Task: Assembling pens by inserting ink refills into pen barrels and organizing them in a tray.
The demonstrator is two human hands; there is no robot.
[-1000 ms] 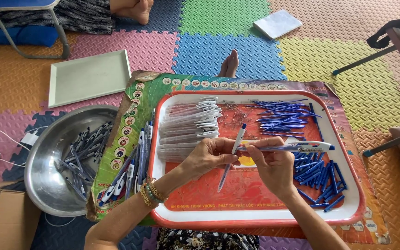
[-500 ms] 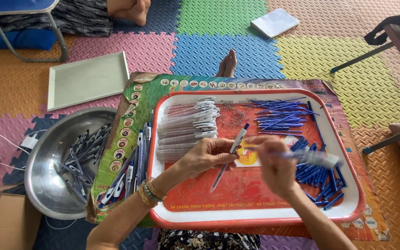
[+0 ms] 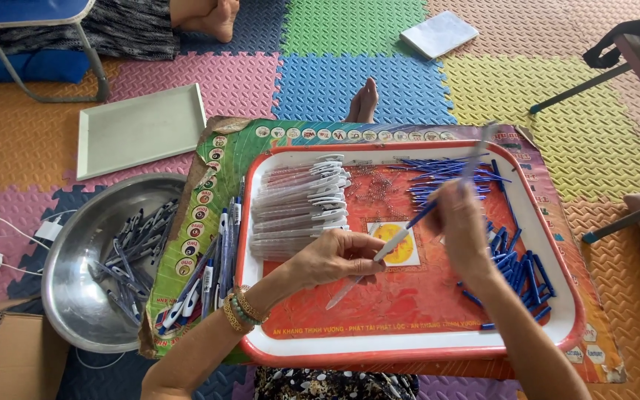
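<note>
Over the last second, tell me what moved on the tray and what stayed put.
The right hand lifted off the blue parts at the tray's right and now tilts a clear barrel up and away; a second ago that barrel lay level. The left hand kept its grip on a refill. The barrel stack, bowl and floor tray stayed as they were.

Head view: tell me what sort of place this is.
Probably a home floor used for piecework: coloured foam mats, a red tray of pen parts, a steel bowl of finished pens, and another person's bare foot nearby.
</note>
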